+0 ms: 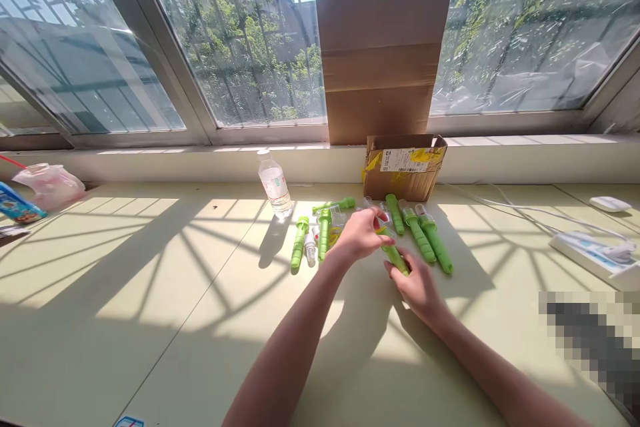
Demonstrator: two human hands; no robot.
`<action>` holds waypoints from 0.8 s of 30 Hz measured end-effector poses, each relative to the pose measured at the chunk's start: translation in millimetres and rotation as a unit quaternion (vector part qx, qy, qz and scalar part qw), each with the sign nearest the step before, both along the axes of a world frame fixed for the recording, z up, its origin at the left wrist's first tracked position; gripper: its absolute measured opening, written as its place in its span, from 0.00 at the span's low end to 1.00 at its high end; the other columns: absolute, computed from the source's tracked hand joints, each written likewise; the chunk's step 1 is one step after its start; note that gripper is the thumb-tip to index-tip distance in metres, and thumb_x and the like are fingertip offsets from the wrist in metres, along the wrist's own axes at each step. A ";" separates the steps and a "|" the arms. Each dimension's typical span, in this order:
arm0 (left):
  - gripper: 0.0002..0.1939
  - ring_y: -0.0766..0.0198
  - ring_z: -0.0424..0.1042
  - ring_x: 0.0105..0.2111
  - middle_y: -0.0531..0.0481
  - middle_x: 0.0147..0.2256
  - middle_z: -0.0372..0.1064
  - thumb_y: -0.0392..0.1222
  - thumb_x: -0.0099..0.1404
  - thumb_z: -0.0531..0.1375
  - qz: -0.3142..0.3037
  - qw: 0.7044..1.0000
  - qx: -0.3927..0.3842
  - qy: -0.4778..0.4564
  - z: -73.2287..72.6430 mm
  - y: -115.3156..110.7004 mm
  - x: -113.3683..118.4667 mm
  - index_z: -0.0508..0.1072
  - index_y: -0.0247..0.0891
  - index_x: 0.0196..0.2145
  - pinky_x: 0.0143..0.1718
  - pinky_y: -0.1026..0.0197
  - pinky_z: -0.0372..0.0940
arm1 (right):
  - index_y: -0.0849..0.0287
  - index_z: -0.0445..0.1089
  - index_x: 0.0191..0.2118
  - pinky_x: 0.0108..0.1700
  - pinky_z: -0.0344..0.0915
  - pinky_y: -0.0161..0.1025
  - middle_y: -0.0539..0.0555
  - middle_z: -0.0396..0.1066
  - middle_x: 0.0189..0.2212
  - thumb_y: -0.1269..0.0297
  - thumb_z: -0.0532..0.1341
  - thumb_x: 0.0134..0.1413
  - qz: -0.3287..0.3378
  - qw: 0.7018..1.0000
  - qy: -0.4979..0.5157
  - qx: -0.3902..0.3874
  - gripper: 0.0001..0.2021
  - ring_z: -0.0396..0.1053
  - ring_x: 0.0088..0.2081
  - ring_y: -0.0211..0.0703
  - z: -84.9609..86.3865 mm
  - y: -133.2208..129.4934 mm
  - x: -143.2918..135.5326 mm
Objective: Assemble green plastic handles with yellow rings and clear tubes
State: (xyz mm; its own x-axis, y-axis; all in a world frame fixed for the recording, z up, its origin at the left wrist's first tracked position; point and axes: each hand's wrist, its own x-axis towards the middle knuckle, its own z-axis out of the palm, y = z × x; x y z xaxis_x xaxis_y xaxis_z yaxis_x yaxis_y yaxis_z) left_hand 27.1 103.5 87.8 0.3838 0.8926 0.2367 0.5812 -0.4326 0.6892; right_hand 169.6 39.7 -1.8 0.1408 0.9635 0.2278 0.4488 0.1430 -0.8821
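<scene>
A green ribbed plastic stick (397, 259) is held between my two hands, a little above the table. My right hand (417, 282) is closed round its lower part. The fingers of my left hand (361, 235) close on its upper end, where a clear piece shows partly behind them. On the right lie more green sticks, two with clear tops, such as the outermost green stick (438, 245). To the left are a short green stick (299, 244), another green stick (325, 230) and a small clear piece (310, 251). My left hand hides part of this group.
Behind the sticks stands an open cardboard box (404, 177); a tall cardboard sheet (383, 47) leans at the window. A clear bottle (275, 187) stands left of the sticks. At the right lie a white power strip (595, 257) and cables. A pink container (50, 185) is far left.
</scene>
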 end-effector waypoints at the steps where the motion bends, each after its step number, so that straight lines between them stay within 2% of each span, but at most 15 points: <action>1: 0.19 0.63 0.67 0.31 0.52 0.30 0.66 0.45 0.50 0.68 -0.004 1.000 0.014 0.005 0.0 0.1 0.2 0.73 0.37 0.38 0.31 0.62 0.64 | 0.58 0.73 0.43 0.28 0.61 0.39 0.51 0.70 0.24 0.58 0.60 0.49 0.000 1.000 0.003 -0.001 0.16 0.64 0.25 0.43 -0.8 0.4 0.7; 6: 0.17 0.59 0.68 0.35 0.51 0.31 0.68 0.47 0.53 0.66 -0.041 0.995 0.085 0.038 -1.9 1.1 -1.5 0.72 0.38 0.39 0.38 0.59 0.63 | 0.56 0.73 0.44 0.24 0.59 0.38 0.51 0.70 0.23 0.56 0.63 0.47 -0.020 0.998 0.051 -0.003 0.18 0.62 0.21 0.41 -4.2 1.7 4.4; 12: 0.18 0.57 0.67 0.41 0.48 0.38 0.71 0.47 0.55 0.65 -0.100 0.990 0.094 0.028 -3.8 1.3 -5.6 0.71 0.38 0.41 0.40 0.60 0.62 | 0.58 0.72 0.44 0.20 0.58 0.37 0.53 0.73 0.27 0.53 0.65 0.46 -0.012 0.993 0.112 -0.023 0.20 0.62 0.17 0.37 -0.3 0.5 4.9; 19: 0.16 0.58 0.68 0.39 0.49 0.35 0.70 0.45 0.54 0.66 -0.093 0.991 0.094 0.006 -8.2 5.1 -6.3 0.72 0.38 0.40 0.41 0.59 0.62 | 0.58 0.72 0.44 0.18 0.57 0.36 0.51 0.71 0.26 0.53 0.65 0.47 -0.003 0.990 0.134 -0.040 0.20 0.61 0.15 0.36 -1.0 0.6 5.3; 24: 0.16 0.60 0.68 0.37 0.50 0.34 0.69 0.46 0.54 0.65 -0.087 0.991 0.098 -0.001 -11.5 6.5 -4.9 0.72 0.39 0.39 0.40 0.60 0.63 | 0.58 0.73 0.45 0.18 0.57 0.36 0.49 0.69 0.21 0.53 0.65 0.46 0.000 0.987 0.154 -0.044 0.20 0.60 0.15 0.37 -2.3 1.6 6.1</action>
State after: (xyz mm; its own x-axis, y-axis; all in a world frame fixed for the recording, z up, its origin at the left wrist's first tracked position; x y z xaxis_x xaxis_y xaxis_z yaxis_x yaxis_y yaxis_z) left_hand 22.2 110.0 76.3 0.5276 0.7493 0.4003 0.4840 -0.6524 0.5832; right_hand 175.7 41.3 -4.1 0.1909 0.9775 0.0898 0.1568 0.0599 -0.9858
